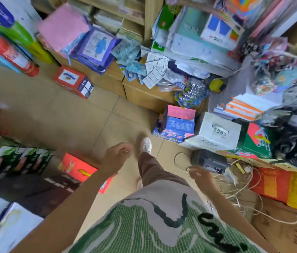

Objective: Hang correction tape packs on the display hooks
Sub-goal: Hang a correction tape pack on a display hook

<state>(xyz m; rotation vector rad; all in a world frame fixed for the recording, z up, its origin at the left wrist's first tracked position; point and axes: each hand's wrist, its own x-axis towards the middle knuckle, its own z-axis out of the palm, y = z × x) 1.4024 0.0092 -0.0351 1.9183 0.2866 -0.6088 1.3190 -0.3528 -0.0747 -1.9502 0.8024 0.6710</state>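
A fanned row of blue correction tape packs [191, 94] lies at the edge of a low wooden cabinet [144, 94], far ahead of both hands. More blister packs and white cards [155, 70] are heaped behind them. No display hook is in view. My left hand [116, 155] hangs over the floor with its fingers curled, and it seems to pinch a thin metal piece [123, 152]. My right hand [198, 174] hangs by my hip with loosely curled fingers and holds nothing. The picture is blurred.
A blue-and-pink carton [177, 123] and a white box [217, 132] stand on the tiled floor [71, 114] ahead. Cord [239, 194] and a dark device [209, 161] lie at right. Red boxes [78, 168] and a fire extinguisher [14, 55] sit at left.
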